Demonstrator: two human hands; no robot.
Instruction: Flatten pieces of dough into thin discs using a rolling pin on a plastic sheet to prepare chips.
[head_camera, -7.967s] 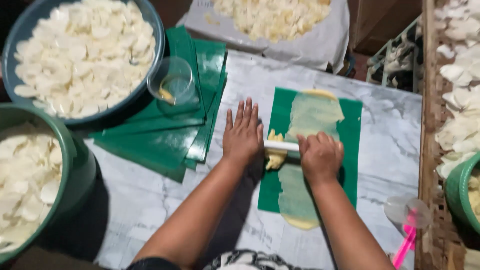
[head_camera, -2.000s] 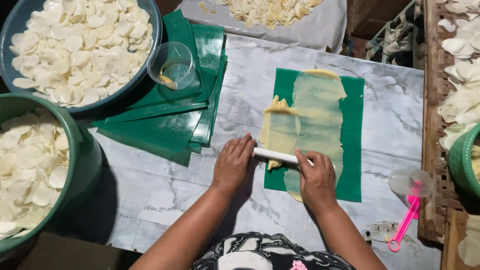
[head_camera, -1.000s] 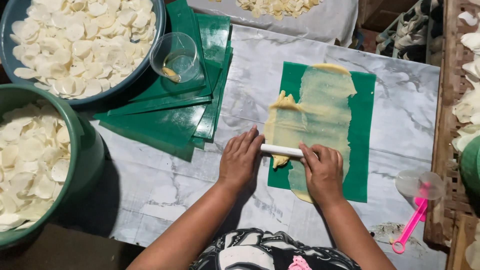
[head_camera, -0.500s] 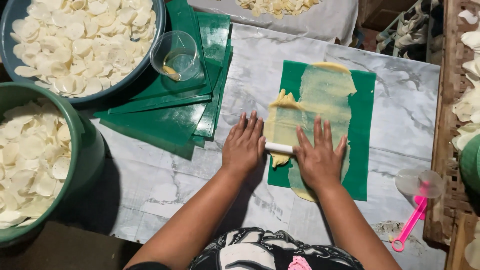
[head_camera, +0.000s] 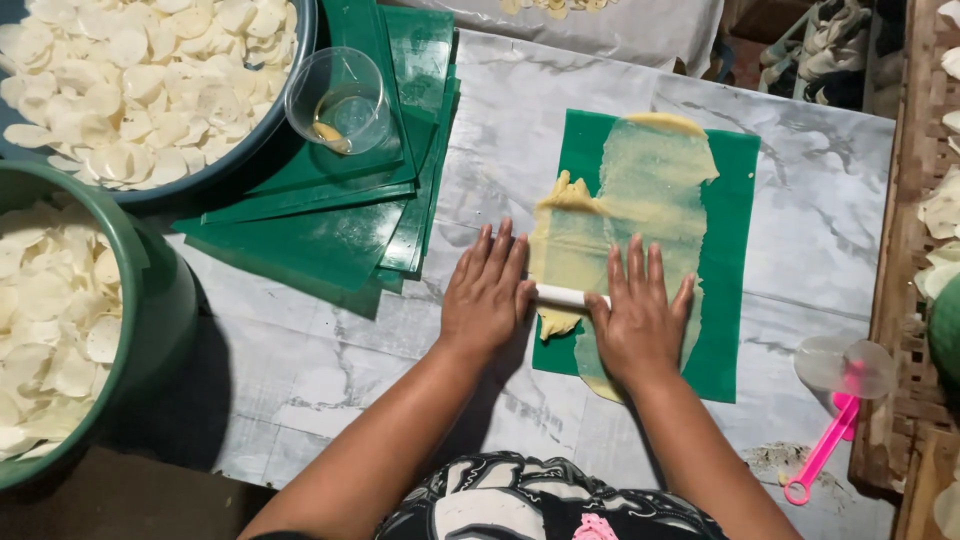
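A thin sheet of pale yellow dough (head_camera: 640, 190) lies spread on a green plastic sheet (head_camera: 735, 260) on the marble-patterned table. Across its near part lies a white rolling pin (head_camera: 562, 296). My left hand (head_camera: 487, 290) rests flat on the pin's left end, fingers spread, palm partly off the green sheet. My right hand (head_camera: 640, 318) presses flat on the pin's right part, over the dough. Most of the pin is hidden under both palms.
A stack of green plastic sheets (head_camera: 340, 220) lies left of the dough, with a clear cup (head_camera: 337, 100) on it. A blue basin (head_camera: 150, 80) and a green basin (head_camera: 130, 330) hold pale slices. A pink utensil (head_camera: 822, 450) and clear lid (head_camera: 845, 365) lie at right.
Over the earlier frames both hands rolled the pin toward me, then away again; the fingers have opened flat and the dough sheet has widened at its left side.
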